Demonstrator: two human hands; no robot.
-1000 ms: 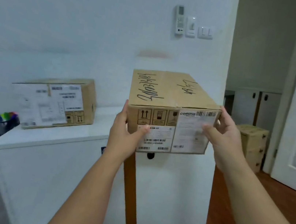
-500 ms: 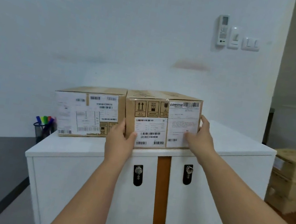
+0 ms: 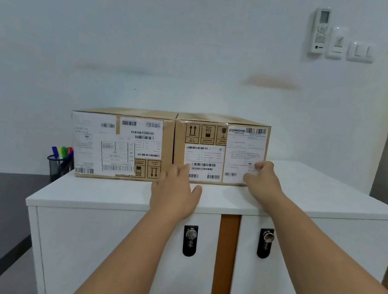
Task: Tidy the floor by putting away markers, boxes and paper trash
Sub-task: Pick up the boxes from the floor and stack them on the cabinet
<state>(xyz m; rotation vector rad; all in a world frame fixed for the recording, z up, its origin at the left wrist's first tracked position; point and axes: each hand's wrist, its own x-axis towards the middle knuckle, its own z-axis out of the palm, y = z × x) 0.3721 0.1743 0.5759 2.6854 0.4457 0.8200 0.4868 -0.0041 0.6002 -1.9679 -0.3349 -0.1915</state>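
From the head camera, two labelled cardboard boxes sit side by side on the white cabinet [image 3: 110, 197]. The right box [image 3: 220, 150] touches the left box [image 3: 123, 143]. The left hand [image 3: 173, 194] rests flat and released at the right box's lower front; the right hand [image 3: 262, 179], fingers loosely curled, grasps nothing and touches its label. Markers [image 3: 62, 152] stand in a mesh cup [image 3: 55, 166] beside the cabinet.

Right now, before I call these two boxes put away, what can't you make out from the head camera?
- Markers: count unclear, left box covers part of the cup.
- Right box label print: too small and blurred.
- Left hand and right hand: contact with the box unclear.
- Floor: mostly out of frame.
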